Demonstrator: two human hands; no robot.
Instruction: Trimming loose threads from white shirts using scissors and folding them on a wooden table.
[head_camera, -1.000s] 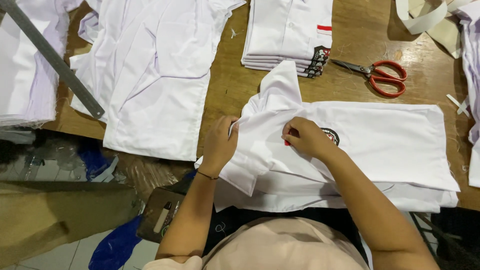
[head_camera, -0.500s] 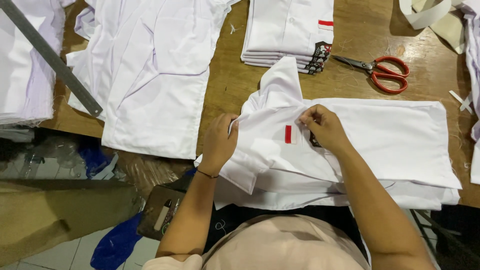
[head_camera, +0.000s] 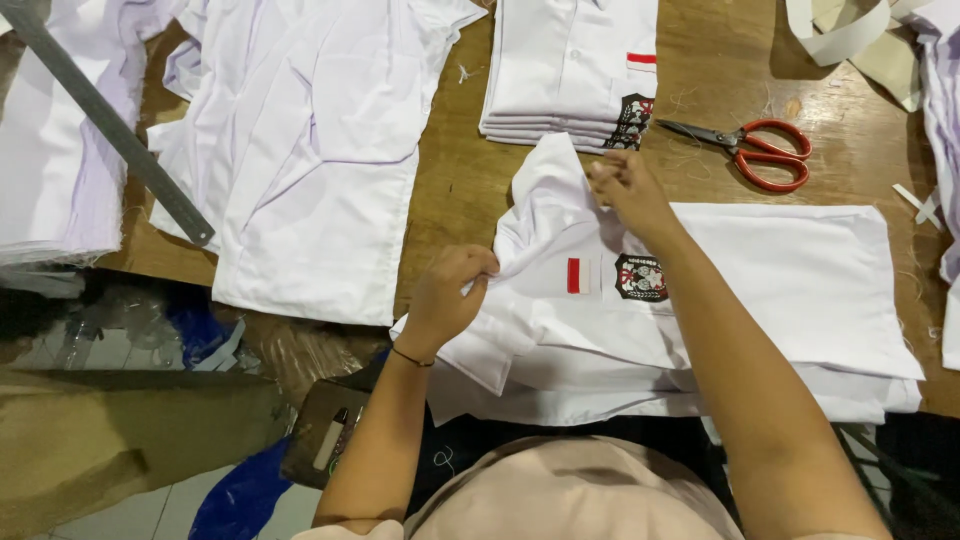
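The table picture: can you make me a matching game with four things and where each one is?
Things:
1. scissors with red handles
2. metal ruler
3. folded stack of white shirts
4. left hand

Places:
A. far left, lying slanted over white cloth
B. pinching the edge of the shirt nearest the person
C. top middle of the wooden table
D. on bare wood, right of the folded stack

Pairs: 1-D, 2-A, 3-C, 4-B
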